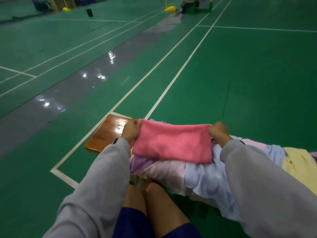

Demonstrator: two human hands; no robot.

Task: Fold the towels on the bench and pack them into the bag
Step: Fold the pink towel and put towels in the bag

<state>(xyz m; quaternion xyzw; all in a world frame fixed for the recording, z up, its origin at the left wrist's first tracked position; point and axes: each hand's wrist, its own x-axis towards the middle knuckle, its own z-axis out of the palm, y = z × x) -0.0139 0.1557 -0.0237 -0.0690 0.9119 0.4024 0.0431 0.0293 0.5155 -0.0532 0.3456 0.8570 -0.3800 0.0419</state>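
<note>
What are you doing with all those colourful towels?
A person sits by a wooden bench on a green sports court, folding towels. The left hand and right hand each pinch an end of a pink towel, held stretched out and already doubled over. Under it lies a heap of unfolded towels: purple, pale pink, light blue and yellow. No bag is in view.
</note>
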